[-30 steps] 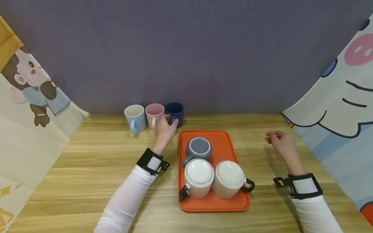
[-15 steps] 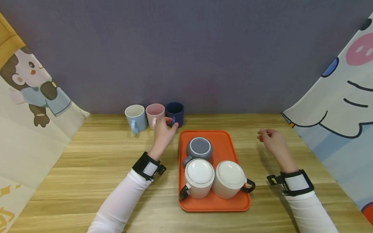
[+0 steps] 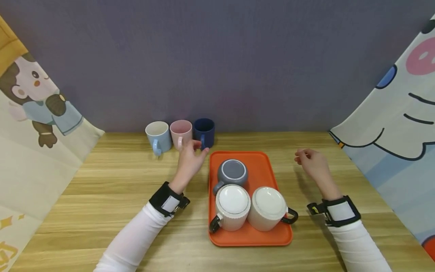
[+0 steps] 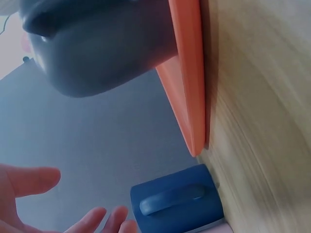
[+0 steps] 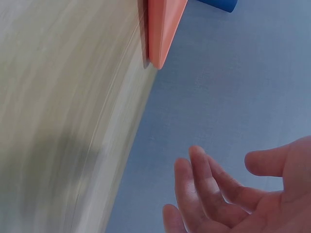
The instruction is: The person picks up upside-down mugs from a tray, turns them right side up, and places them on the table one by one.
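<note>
My left hand point(image 3: 191, 158) hovers in front of the pink mug point(image 3: 181, 130) and the navy blue mug point(image 3: 204, 133). Its thumb and fingers are spread with a gap between them, and in the left wrist view they stand apart from the navy mug's handle point(image 4: 172, 198). A light blue mug point(image 3: 159, 136) is upright at the left end of this row. Over the table to the right of the orange tray point(image 3: 251, 241), my right hand point(image 3: 314, 164) holds nothing; its fingers are loosely bent, the thumb apart from them in the right wrist view.
Upside down on the tray are a grey mug point(image 3: 232, 172) and two white mugs, one at left point(image 3: 232, 206) and one at right point(image 3: 266, 207), both with black handles. A grey wall point(image 3: 217, 68) stands behind the wooden table point(image 3: 112, 189). Patterned curtains hang at both sides.
My left hand has drawn back slightly toward me, away from the navy mug. The right hand has moved left, closer to the tray. The mugs stay where they were.
</note>
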The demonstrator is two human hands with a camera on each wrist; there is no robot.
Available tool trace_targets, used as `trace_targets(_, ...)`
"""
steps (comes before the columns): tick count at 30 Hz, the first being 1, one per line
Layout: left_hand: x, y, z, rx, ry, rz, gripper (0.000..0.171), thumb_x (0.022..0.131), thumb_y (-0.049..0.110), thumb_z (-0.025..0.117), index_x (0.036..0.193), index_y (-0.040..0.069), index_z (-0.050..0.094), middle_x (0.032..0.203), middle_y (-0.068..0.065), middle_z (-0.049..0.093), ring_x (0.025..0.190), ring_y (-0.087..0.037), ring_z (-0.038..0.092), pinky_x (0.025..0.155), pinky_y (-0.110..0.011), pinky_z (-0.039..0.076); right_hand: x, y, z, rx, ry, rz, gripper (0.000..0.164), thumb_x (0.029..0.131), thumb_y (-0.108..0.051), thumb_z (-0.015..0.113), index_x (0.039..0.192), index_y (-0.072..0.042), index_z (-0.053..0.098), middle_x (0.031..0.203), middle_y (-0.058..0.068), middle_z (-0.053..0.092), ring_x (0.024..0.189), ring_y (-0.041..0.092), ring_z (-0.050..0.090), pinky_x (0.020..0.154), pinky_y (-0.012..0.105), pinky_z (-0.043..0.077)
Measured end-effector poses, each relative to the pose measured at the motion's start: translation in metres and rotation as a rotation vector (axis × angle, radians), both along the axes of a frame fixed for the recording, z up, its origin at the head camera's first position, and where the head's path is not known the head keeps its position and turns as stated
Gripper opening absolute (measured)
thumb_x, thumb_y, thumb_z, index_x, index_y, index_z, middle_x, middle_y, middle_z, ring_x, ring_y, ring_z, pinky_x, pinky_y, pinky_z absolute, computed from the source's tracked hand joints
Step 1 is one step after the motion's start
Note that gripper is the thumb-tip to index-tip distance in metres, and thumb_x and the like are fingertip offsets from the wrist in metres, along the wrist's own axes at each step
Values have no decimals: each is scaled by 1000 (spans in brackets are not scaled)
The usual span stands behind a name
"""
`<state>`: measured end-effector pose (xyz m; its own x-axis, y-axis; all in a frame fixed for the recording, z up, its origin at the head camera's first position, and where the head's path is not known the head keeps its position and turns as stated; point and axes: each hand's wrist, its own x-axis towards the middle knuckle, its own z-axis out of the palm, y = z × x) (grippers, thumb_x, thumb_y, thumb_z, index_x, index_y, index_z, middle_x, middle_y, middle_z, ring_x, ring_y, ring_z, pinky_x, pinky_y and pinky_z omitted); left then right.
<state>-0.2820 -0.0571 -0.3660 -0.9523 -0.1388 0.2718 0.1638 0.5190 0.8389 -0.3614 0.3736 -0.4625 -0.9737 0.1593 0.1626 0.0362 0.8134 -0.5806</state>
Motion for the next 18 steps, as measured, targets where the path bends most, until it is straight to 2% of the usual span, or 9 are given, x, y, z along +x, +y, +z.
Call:
trace_targets(3,4,0,-1,-4,-2,-12,35,86,16,67,112,-6,57,106,-22,62,104,-37,57,94,-44,44,-7,3,-11,3,9,7,64,94,-64,28,111,-14,64,95,7,70,87,26,68,64,38,53)
trace_targets(5,7,0,-1,-5,5,-20,35,85,16,67,111,-6,58,105,-22,62,101,-37,57,93,-44,45,-4,-2,-5,-3,-3,28,67,94,-65,27,113,-11,63,97,9,70,88,28,68,62,35,52)
trace_targets(7,9,0,-1,-8,13,-24,35,84,15,68,110,-6,58,104,-22,62,99,-37,57,92,-44,45,8,-16,14,-20,-34,20,66,94,-64,29,113,-11,63,98,9,71,89,27,68,57,33,51)
trace_targets(9,12,0,-1,-10,14,-35,34,84,16,69,109,-6,59,103,-22,63,98,-37,57,90,-44,45,24,-33,40,-49,-66,52,68,95,-61,29,115,-6,63,100,14,70,92,31,67,57,32,49)
trace_targets(11,16,0,-1,-9,2,-50,33,84,16,69,108,-5,60,104,-21,63,98,-38,57,90,-44,45,40,-50,66,-73,-93,75,67,97,-57,30,116,-1,62,102,18,69,94,34,66,62,36,51)
trace_targets(13,19,1,-1,-15,-8,-70,32,84,17,69,106,-4,61,103,-20,64,97,-36,58,88,-43,47,53,-64,86,-81,-105,105,65,99,-52,30,118,3,60,104,22,68,96,36,65,71,41,52)
trace_targets(16,25,2,0,-19,-22,-112,27,84,17,70,101,-3,64,98,-16,67,91,-32,61,83,-41,50,63,-75,99,-65,-103,127,60,102,-44,29,118,5,60,105,24,67,97,37,65,79,46,51)
trace_targets(18,28,3,-2,-24,-31,-138,22,83,16,71,97,0,67,92,-13,69,85,-27,63,77,-37,52,64,-78,100,-59,-97,137,58,102,-41,29,117,6,60,104,24,68,95,37,65,78,44,52)
